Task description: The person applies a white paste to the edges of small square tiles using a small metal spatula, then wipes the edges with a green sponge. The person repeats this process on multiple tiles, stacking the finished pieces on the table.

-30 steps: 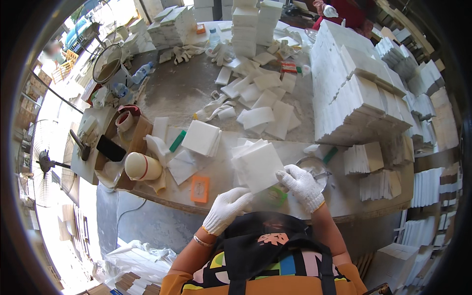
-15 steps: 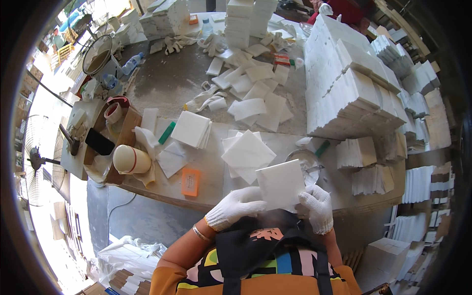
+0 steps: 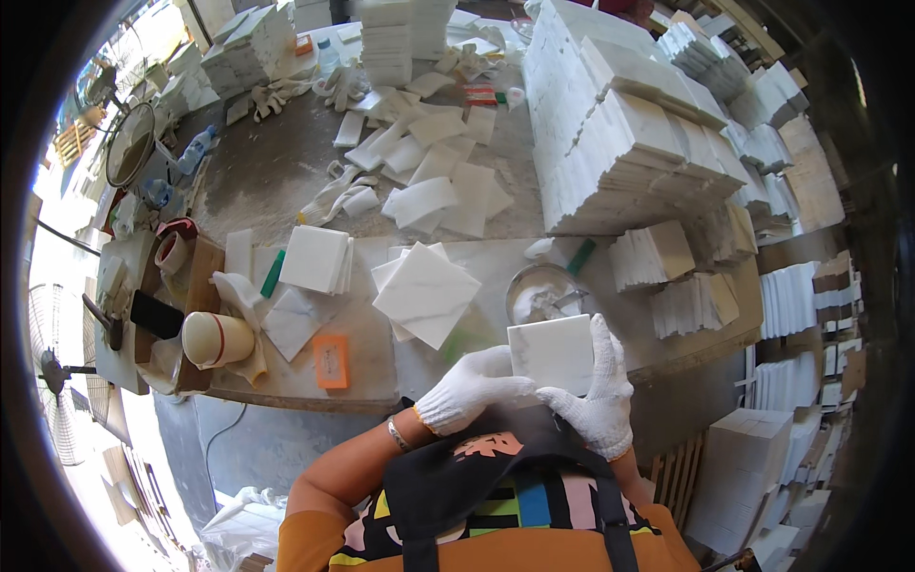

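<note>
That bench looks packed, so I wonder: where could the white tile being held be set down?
Bare grey bench lies at the far left, between the scattered tiles and the fan. A narrow strip shows near the front edge beside the orange block. Around the metal bowl and the big tile stacks it is crowded.

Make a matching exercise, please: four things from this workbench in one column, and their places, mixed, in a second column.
Things:
1. white square tile
2. metal bowl
3. orange block
4. cream cup

Places:
A. lying on its side at the bench's left end
B. held between both gloved hands
C. near the front bench edge, left of the hands
D. just beyond the held tile

Pairs: 1-B, 2-D, 3-C, 4-A
</note>
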A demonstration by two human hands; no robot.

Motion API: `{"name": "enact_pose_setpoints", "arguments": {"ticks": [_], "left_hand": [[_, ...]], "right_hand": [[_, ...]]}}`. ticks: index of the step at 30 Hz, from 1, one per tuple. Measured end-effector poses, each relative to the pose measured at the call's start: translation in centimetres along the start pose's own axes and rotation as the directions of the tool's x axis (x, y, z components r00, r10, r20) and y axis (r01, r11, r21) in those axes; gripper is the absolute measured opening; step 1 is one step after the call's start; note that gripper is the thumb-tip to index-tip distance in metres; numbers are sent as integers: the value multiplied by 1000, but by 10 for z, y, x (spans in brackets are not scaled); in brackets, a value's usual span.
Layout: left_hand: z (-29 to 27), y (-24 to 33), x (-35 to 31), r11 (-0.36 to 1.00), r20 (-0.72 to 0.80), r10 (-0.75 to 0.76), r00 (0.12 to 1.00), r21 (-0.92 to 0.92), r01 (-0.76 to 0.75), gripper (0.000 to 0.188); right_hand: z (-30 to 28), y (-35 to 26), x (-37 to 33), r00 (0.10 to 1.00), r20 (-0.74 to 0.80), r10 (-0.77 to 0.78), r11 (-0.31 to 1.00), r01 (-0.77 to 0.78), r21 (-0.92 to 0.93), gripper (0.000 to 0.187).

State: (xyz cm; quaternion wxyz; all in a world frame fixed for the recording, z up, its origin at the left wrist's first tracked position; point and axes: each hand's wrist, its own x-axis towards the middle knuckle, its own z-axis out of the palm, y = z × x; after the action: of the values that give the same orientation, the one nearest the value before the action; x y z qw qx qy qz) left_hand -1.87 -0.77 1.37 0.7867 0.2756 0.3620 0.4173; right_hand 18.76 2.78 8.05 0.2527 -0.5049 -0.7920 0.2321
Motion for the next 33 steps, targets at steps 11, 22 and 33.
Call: {"name": "enact_pose_setpoints", "arguments": {"ticks": [11,22,33], "left_hand": [[1,8,10,999,53,-29,998,30,27,48],[11,13,29,997,78,-79,994,24,77,46],[6,14,19,979,-36,-133,990,148,137,42]], "right_hand": [[-13,46,-5,933,-71,352,822,-271,501,55],[-18,34,4,880,289,376,429,-442,788,56],[-105,134,55,858,-294,420,835,-240,495,39]]}}
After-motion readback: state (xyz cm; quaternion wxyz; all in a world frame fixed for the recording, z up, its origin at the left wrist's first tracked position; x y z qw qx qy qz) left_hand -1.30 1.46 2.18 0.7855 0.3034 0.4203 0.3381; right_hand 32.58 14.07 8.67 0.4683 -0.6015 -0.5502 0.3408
